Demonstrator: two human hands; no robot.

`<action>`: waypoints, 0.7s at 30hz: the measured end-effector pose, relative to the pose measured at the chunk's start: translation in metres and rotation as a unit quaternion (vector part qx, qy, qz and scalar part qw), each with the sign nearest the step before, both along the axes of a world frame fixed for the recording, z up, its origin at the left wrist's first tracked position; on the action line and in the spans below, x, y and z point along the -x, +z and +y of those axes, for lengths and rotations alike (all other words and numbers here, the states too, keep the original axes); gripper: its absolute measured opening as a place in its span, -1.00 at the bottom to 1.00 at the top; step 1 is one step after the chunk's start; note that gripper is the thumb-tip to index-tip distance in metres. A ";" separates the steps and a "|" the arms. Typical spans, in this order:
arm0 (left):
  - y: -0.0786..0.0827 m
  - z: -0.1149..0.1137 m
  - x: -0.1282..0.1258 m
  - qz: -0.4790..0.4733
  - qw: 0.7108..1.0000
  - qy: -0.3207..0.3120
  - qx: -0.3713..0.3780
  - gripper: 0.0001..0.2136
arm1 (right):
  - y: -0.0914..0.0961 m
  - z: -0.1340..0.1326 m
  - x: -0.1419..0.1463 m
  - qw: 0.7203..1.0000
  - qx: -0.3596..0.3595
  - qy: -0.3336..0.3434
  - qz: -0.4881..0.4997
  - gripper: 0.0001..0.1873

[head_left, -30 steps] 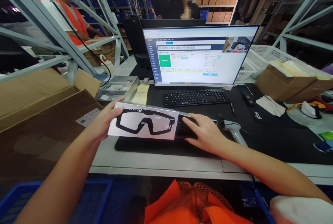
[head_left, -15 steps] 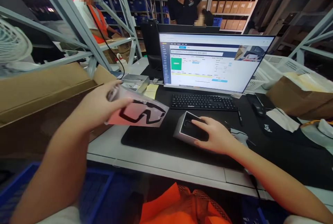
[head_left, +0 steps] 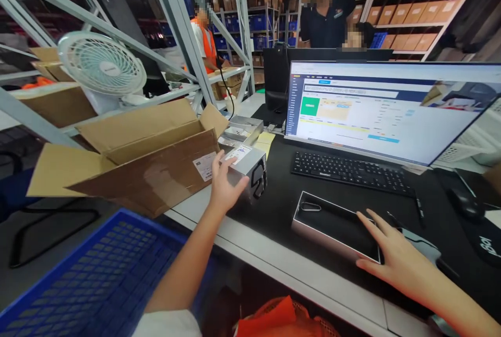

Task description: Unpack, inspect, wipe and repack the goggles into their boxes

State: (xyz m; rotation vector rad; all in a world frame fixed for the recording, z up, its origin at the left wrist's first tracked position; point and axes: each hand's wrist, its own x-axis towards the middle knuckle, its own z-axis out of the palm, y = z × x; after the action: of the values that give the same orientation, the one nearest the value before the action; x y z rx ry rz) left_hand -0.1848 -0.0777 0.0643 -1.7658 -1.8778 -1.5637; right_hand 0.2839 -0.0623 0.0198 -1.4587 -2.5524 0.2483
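My left hand (head_left: 226,187) is at the near left end of a grey box lid (head_left: 259,174) printed with a black glasses frame, thumb and fingers around it. A white label shows on the lid's top, and it sits low over the mat beside the carton. Around the right end of a long open box (head_left: 332,240) is my right hand (head_left: 395,251), thumb on the near wall and fingers at the far rim. The box has a dark inside, and a small loop-shaped item (head_left: 310,206) lies at its left end.
An open brown carton (head_left: 156,175) stands left, above a blue crate (head_left: 90,274). Behind the mat are a monitor (head_left: 352,107) and keyboard (head_left: 348,172); a mouse (head_left: 465,204) is at right. A fan (head_left: 104,63) and a metal frame are at left. Two people stand beyond.
The view has turned left. My left hand has brought the printed lid down beside the carton. The open box now lies flatter, with my right hand at its right end and the fingers out of its inside.
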 end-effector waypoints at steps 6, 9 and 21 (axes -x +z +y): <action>-0.004 -0.005 -0.011 0.010 0.998 0.059 -0.006 -0.47 | 0.000 -0.002 -0.008 0.991 0.085 -0.054 0.093 0.10; 0.002 -0.013 -0.026 0.068 0.995 0.062 -0.048 -0.43 | 0.011 -0.004 0.001 0.984 0.091 -0.066 0.137 0.16; 0.034 0.032 -0.194 0.286 0.794 -0.532 0.064 -0.61 | 0.052 -0.011 0.041 0.968 -0.002 0.044 0.247 0.24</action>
State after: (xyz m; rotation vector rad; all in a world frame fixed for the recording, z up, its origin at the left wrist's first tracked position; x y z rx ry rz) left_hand 0.0088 -0.0459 0.0987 -3.1471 -0.6582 -0.7896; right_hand 0.2425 -0.0734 0.0721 -1.1075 -2.2063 0.5436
